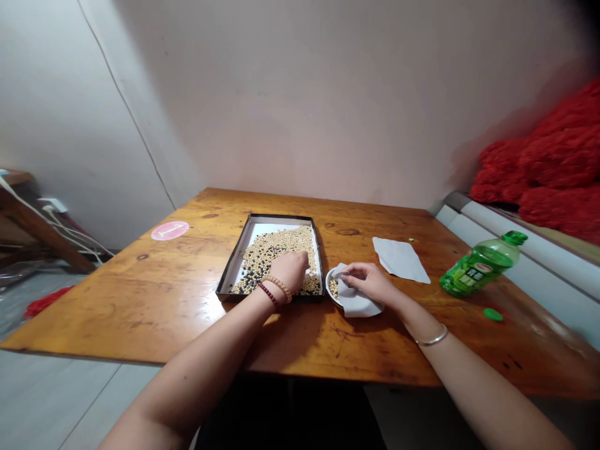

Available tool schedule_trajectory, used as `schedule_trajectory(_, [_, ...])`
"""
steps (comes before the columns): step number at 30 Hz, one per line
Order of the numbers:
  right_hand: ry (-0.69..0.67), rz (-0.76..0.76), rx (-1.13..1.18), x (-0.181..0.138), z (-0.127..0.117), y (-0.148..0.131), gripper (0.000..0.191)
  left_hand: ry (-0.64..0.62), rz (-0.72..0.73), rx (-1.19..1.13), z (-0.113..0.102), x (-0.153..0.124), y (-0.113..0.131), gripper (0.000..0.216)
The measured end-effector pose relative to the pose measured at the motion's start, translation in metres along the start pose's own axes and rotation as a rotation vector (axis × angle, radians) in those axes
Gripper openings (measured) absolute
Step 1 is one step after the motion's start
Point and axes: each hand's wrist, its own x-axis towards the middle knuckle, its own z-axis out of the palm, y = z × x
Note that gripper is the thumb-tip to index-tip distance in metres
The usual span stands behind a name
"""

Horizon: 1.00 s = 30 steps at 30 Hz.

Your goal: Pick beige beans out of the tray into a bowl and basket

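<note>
A shallow black-edged box [224,273] with a white lining holds many pale yellow soybeans [281,237] mixed with dark beans [248,278]. My left hand [289,270] is over the box's right half, its fingers closed and bent down toward the beans. Its fingertips are mostly hidden, so what they hold does not show. Just right of the box stands a small white bowl [329,294] with pale beans inside. A white sheet of paper [359,304] lies partly across that bowl, pinched between the thumb and fingers of my right hand [368,282].
Another white sheet [402,259] lies on the wooden table [182,306]. Farther right are a green drink bottle [480,265] and a green cap [493,314]. A round pink sticker [169,230] is at the left. Red fluffy material [553,156] is piled beyond the table's right side.
</note>
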Motion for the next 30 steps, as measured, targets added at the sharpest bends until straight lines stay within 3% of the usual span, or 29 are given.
schedule_trajectory(5, [0.035,-0.029,-0.001,0.001,0.001,0.001,0.031,0.051,0.029,-0.167,-0.004,-0.001,0.005,0.018])
schedule_trajectory(10, [0.093,-0.038,0.067,0.004,0.001,0.006,0.034,0.003,0.260,-0.569,-0.014,-0.004,0.013,0.018])
schedule_trajectory(13, [0.076,-0.066,0.101,0.005,0.000,0.006,0.034,-0.017,0.338,-0.647,-0.014,-0.005,0.016,0.018])
schedule_trajectory(18, [0.097,-0.099,0.137,0.004,0.001,0.003,0.038,0.095,0.382,-0.535,0.002,-0.008,0.023,0.006])
schedule_trajectory(23, [0.024,-0.082,0.141,0.000,-0.001,-0.004,0.039,0.225,0.431,-0.357,0.011,-0.012,0.034,0.014])
schedule_trajectory(30, [-0.028,-0.126,-0.109,-0.002,-0.004,-0.009,0.027,0.295,0.482,-0.173,0.005,-0.014,0.035,0.022])
